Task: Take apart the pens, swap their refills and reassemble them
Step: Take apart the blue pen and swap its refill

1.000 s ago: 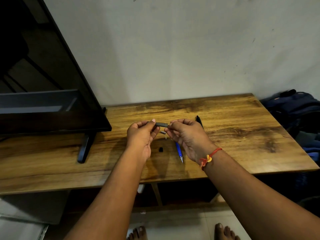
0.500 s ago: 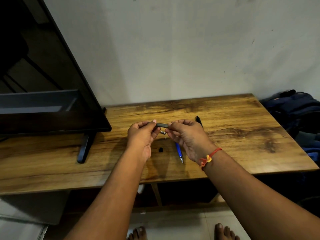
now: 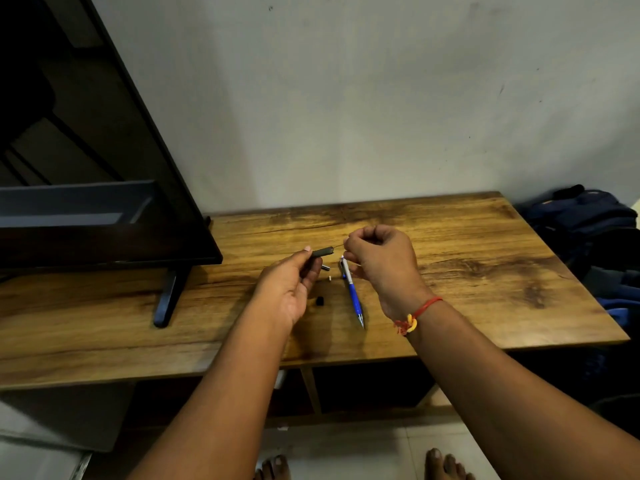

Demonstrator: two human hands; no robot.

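Observation:
My left hand [image 3: 287, 289] grips a dark pen barrel [image 3: 322, 252] above the wooden table [image 3: 485, 271], its open end pointing right. My right hand [image 3: 379, 261] is closed in a fist just right of the barrel. A thin refill [image 3: 340, 246] runs from the barrel's end into its fingers. A blue and white pen [image 3: 353, 296] lies on the table between my hands, tip toward me. Beside it lie a small black cap [image 3: 320, 301], a tiny white piece [image 3: 329, 278] and a short dark piece [image 3: 325, 267].
A black TV [image 3: 104, 202] stands on the left of the table, its stand foot [image 3: 166, 299] close to my left hand. A dark blue backpack [image 3: 585, 220] sits off the table's right end. The wall is right behind the table.
My hands were together on the dark barrel. My right hand has pulled away to the right, drawing the thin refill out, and the left hand has tilted the barrel.

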